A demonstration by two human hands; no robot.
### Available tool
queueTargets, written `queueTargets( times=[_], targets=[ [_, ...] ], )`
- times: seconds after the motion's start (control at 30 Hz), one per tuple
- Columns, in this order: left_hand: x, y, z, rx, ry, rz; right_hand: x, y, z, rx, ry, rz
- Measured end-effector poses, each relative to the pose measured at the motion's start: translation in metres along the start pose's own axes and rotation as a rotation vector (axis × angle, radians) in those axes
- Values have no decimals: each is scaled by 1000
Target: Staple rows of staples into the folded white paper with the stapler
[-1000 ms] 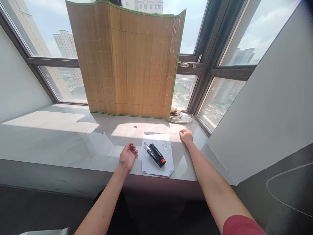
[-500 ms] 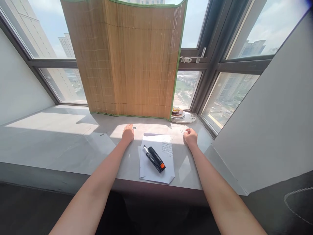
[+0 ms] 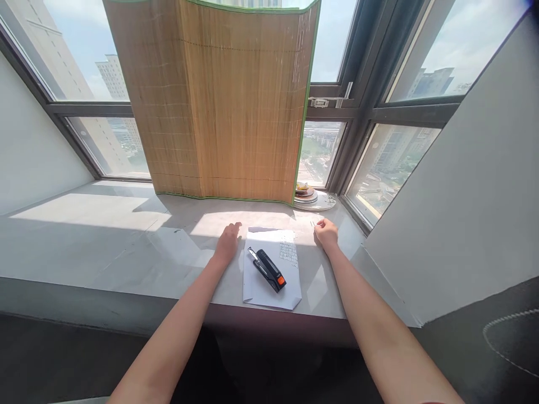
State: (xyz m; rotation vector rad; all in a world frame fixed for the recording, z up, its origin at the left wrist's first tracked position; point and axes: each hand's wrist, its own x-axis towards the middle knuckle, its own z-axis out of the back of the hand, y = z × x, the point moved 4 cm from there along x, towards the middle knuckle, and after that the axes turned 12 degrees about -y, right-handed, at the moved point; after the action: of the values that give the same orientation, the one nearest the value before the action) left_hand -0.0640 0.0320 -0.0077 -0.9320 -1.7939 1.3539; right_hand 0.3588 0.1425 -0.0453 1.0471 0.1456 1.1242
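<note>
My left hand [image 3: 228, 241] rests low over the sill, left of the paper, fingers reaching forward and slightly bent, thumb side toward the paper. I make out nothing between its fingers. On the paper's right, my right hand [image 3: 326, 233] has its fingers curled into a pinch. Short thin strips [image 3: 312, 223] show just left of its fingertips; whether they are held or lie on the sill is unclear. Between both hands lies a stack of white paper [image 3: 256, 292] with a printed grid at its upper right. A black stapler [image 3: 267, 269] with an orange end lies diagonally on it.
A bamboo mat [image 3: 240, 112] with green edging stands against the window behind the sill [image 3: 105, 241]. Stacked plates [image 3: 314, 199] sit in the right corner. A small dark scrap [image 3: 177, 230] lies at left. White walls flank both sides, and the sill's front edge is near me.
My left hand has moved right, nearer the paper; the thin strips seen at its fingertips before no longer show. My right hand stays nearly in place. The view has shifted slightly.
</note>
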Motion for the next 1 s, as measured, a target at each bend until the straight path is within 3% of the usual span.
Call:
queueTargets(
  times=[0.17,0.3,0.4,0.5,0.63,0.7,0.87,1.0],
  targets=[
    [-53,-12,8,147,146,-135,-1,18,6,-67,61,5],
    [-79,-15,10,91,180,-111,-28,32,24,-64,103,38],
    [-86,-17,8,34,168,-73,-78,48,45,10,113,153],
    [-88,-21,6,36,196,-77,-145,81,61,294,178,387],
    [-89,-24,6,-63,253,-34,-215,123,64,372,278,546],
    [-88,-25,8,5,295,-142,-232,135,58,317,304,599],
    [-90,-26,6,297,461,-639,-233,129,46,379,336,552],
    [-94,-27,6,278,564,-680,-225,120,45,469,318,493]
  ],
)
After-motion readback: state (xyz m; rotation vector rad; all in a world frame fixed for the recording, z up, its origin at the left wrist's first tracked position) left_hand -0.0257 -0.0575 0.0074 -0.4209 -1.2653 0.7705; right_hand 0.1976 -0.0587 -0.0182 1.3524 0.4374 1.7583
